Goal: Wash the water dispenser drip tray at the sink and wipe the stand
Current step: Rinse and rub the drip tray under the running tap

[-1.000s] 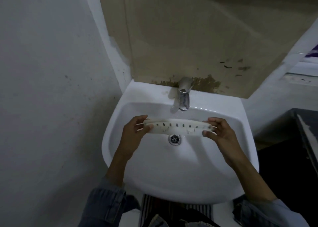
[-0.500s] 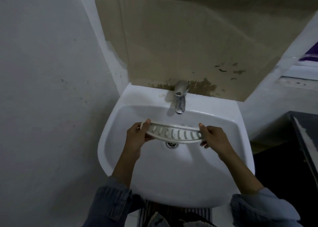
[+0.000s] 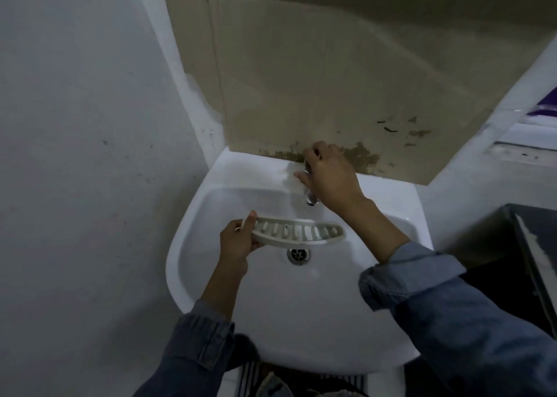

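Drip tray (image 3: 298, 232), a pale curved piece with a row of slots, hangs over the bowl of the white sink (image 3: 301, 312). It sits just on the far side of the drain (image 3: 297, 255) and just near of the tap's spout. The left grip (image 3: 236, 244), a bare hand, holds the tray by its left end, thumb on the far edge and fingers curled beneath. The tray's right end is free and touches nothing. Its slotted face is turned up.

The right grip (image 3: 330, 176) is at the sink's far rim, fingers curled over the top of the chrome tap (image 3: 310, 199), whose spout tip shows under the palm. I cannot tell whether water is running.

Both forearms come out of rolled blue denim sleeves (image 3: 452, 321). A brown cardboard sheet (image 3: 301, 80), stained along its lower edge, stands behind the sink. A dark cabinet (image 3: 527, 261) stands to the right.
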